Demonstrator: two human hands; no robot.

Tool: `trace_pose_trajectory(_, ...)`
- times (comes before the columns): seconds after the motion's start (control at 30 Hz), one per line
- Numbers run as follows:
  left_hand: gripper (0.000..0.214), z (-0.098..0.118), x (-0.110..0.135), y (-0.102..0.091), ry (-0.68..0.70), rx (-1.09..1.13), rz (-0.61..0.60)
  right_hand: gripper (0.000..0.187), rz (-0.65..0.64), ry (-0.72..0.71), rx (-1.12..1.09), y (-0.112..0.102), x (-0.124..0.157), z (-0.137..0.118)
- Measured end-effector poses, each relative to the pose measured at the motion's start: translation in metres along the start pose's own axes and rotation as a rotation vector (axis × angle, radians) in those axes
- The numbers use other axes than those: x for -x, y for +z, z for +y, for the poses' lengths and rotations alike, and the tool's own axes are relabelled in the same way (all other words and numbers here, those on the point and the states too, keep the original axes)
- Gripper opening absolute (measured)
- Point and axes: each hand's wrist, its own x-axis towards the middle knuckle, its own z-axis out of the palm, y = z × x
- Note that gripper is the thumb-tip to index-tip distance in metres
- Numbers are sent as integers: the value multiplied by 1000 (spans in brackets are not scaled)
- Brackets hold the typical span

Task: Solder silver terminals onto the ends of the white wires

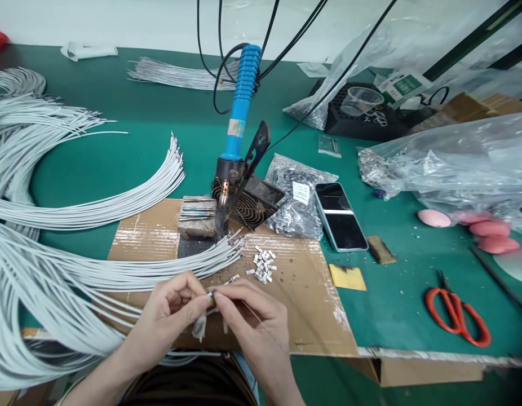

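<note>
Both hands meet at the near edge of a cardboard sheet [303, 299]. My left hand [170, 313] pinches the end of a thin white wire [117, 316] between thumb and fingers. My right hand [250, 316] is closed in a pinch on a tiny part at that wire's tip, too small to name. A fan of white wires [193, 262] lies just beyond the hands, with tips pointing right. A small pile of white connector pieces [263, 264] sits on the cardboard ahead of my right hand. A blue-handled soldering iron [239, 107] stands in its holder behind the pile.
Large bundles of white wires [41, 163] cover the left of the green table. A phone [339, 214], a bag of small parts [292, 197], orange scissors [458, 316], pink objects [489, 228] and clear plastic bags [455, 158] lie to the right. Black cables hang above.
</note>
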Motion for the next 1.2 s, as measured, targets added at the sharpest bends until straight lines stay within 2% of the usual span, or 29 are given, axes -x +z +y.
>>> trace_pose_trajectory(0.2, 36, 2, 2, 2, 3, -70, 29, 12, -4, 11, -54, 0, 3, 7)
trace_pose_trajectory(0.5, 34, 8, 3, 7, 16, -185, 52, 16, -31, 10, -75, -4, 1, 1)
trace_pose_trajectory(0.77, 31, 2, 4, 7, 73, -214, 51, 7, -49, 174, -455, 2, 14, 26)
trace_pose_trajectory(1.03, 32, -3, 5, 7, 99, -200, 36, 15, -62, 236, -580, 9, 14, 28)
trace_pose_trajectory(1.2, 32, -6, 5, 4, 110, -163, 10, 15, -95, 234, -580, 9, 10, 30)
